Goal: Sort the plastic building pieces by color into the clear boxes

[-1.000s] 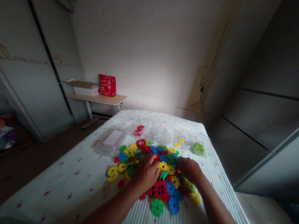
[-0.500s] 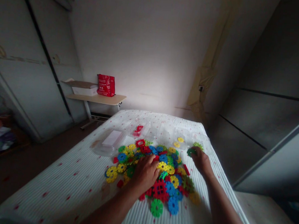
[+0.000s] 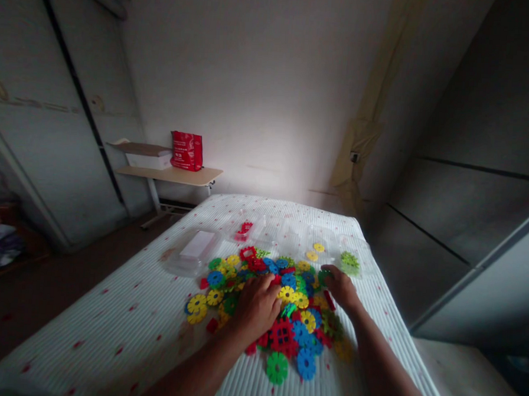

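Note:
A heap of plastic interlocking pieces lies on the bed; among them are a yellow notched disc [image 3: 286, 294], a blue notched disc [image 3: 306, 364], a green notched disc [image 3: 277, 367] and a red square lattice piece [image 3: 282, 336]. My left hand [image 3: 257, 307] rests on the heap's middle, thumb and fingers apart; its fingertips are near a small red piece [image 3: 276, 279]. At the heap's right edge, my right hand [image 3: 343, 288] pinches a dark green notched disc [image 3: 325, 276], partly covered by the fingers.
Clear plastic trays stand behind the heap: one holds red pieces [image 3: 244, 230], one yellow discs [image 3: 318, 247], one light green pieces [image 3: 350, 262]. A clear box [image 3: 179, 260] with a white card sits left. Beyond the bed [image 3: 121, 308], a side table [image 3: 199, 177] bears a red bag [image 3: 187, 151].
My right hand has moved left and slightly toward me with the dark green disc, from before the light green pieces' tray to the heap's edge. My left hand stays put.

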The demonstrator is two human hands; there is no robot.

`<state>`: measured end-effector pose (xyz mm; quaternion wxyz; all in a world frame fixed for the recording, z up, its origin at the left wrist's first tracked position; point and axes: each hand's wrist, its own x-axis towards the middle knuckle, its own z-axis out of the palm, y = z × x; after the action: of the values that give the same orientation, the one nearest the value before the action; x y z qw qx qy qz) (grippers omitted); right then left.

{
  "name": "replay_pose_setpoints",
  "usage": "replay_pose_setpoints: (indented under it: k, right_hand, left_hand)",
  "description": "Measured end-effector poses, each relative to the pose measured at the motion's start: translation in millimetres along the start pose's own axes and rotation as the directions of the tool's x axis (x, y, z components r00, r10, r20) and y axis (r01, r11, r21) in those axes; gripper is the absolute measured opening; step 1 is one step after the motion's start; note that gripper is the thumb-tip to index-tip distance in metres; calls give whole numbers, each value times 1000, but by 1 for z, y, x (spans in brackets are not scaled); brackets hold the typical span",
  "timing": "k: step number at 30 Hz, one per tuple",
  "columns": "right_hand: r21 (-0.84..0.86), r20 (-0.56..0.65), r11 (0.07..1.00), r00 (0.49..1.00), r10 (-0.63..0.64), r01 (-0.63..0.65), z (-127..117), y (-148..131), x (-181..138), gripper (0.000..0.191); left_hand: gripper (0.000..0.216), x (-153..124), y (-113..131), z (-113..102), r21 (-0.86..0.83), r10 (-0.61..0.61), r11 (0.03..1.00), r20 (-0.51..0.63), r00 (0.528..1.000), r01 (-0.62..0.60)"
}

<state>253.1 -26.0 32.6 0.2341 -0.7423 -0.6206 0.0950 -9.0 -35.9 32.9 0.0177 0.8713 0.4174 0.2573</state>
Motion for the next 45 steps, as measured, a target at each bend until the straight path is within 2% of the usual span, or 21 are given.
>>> replay_pose_setpoints:
  k: [6, 11, 20, 24, 28, 32, 36, 39, 42, 45]
  right_hand:
    - [-160, 195, 987, 981, 15, 17, 0, -9, 0, 36]
    - [-178, 231, 984, 973, 23, 19, 1, -10, 1, 37]
    - [23, 168, 1000, 985, -24, 21, 1, -12, -3, 26]
    - [74, 145, 996, 987, -63, 53, -2, -19, -7, 26]
    - [216, 122, 975, 989, -87, 59, -5, -24, -9, 27]
    - [414, 114, 908, 986, -118, 61, -5, -27, -10, 28]
    - [647, 127, 762, 985, -120, 9, 1, -26, -10, 25]
    - [739, 140, 673, 983, -118, -25, 5, -25, -9, 23]
    - [760, 141, 649, 980, -139, -18, 5, -23, -9, 24]
    - [733, 143, 681, 977, -158, 3, 6, -21, -8, 27]
  left_hand:
    - [23, 1, 1, -1, -6, -8, 1000, -2, 1000, 8]
    - [23, 1, 1, 0, -5, -11, 1000, -6, 1000, 11]
    - [23, 0, 0, 0, 15, -2, 1000, 10, 1000, 2]
    - [23, 0, 1, -2, 21, 0, 1000, 17, 1000, 0]
    - [23, 0, 1, -2, 21, 8, 1000, 12, 1000, -8]
    - [22, 0, 1, -1, 23, 0, 1000, 10, 1000, 0]
    - [23, 1, 0, -1, 20, -2, 1000, 20, 1000, 2]
    - [23, 0, 1, -1, 19, -6, 1000, 18, 1000, 6]
    - [23, 0, 1, -2, 23, -8, 1000, 20, 1000, 8]
    - [23, 0, 1, -3, 21, -4, 1000, 27, 1000, 4]
